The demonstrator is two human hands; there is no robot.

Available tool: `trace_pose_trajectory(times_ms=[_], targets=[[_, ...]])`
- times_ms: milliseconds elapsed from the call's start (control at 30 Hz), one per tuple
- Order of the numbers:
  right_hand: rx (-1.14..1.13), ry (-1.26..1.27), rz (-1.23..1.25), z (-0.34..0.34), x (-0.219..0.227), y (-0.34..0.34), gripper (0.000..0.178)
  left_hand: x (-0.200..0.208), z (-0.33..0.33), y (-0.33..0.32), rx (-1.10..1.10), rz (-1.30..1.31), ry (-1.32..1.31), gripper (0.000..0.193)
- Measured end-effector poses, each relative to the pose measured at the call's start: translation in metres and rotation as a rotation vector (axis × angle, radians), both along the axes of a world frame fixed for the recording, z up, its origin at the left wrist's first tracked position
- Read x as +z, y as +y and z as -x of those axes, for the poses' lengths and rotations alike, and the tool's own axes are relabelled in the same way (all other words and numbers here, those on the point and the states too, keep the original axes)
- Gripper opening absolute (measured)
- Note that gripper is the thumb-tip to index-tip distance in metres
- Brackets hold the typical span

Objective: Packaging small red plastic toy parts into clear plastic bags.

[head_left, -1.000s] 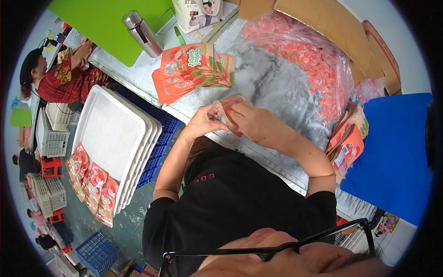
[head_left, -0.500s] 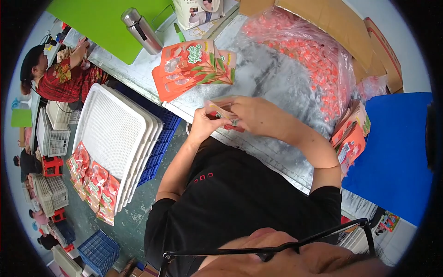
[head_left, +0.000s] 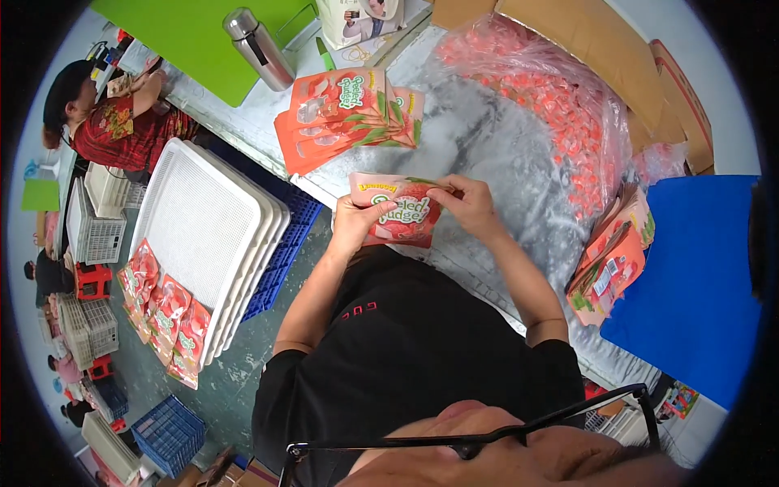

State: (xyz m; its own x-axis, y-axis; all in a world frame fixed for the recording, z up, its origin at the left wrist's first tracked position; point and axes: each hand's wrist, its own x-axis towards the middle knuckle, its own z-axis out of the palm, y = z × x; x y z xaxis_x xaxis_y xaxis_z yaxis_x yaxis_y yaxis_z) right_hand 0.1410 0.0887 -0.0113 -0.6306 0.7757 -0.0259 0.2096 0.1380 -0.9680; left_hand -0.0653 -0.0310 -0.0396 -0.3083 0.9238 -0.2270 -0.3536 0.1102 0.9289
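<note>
Both the left hand (head_left: 355,221) and right hand (head_left: 471,203) pinch the pink pouch (head_left: 399,213) flat, apparently sealing it; stacking at twelve o'clock with the finished pouches (head_left: 345,114) looks next.

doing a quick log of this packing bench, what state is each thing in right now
pink pouch: held up flat between both hands
left hand: gripping the pouch's left edge
right hand: pinching its top right edge
pouch stack: fanned flat on the table
steel flask: capped, lying tilted
white trays: stacked
clear bag of sweets: open
</note>
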Motion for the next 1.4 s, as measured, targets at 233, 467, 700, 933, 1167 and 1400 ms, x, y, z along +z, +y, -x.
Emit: trace_pose_trajectory(times_ms=[233, 467, 700, 933, 1167, 1400], targets=[[-0.070, 0.009, -0.094, 0.001, -0.012, -0.007, 0.020, -0.004, 0.007, 0.008, -0.065, -0.100, -0.114, 0.018], [0.031, 0.146, 0.100, 0.021, -0.012, -0.008, 0.011, 0.002, 0.003, 0.012, 0.001, -0.134, -0.020, 0.017], [0.045, 0.196, 0.233, 0.024, 0.003, -0.016, 0.020, -0.052, 0.020, -0.007, -0.351, 0.104, 0.112, 0.037], [0.015, 0.369, 0.416, 0.021, -0.042, -0.001, 0.025, -0.027, 0.007, -0.010, -0.216, -0.136, -0.134, 0.041], [0.031, 0.371, 0.453, 0.044, -0.040, 0.000, 0.022, 0.002, 0.027, -0.022, -0.163, -0.036, -0.071, 0.044], [0.045, 0.431, 0.455, 0.059, -0.046, -0.004, 0.020, -0.013, 0.021, -0.029, -0.101, -0.251, -0.275, 0.042]])
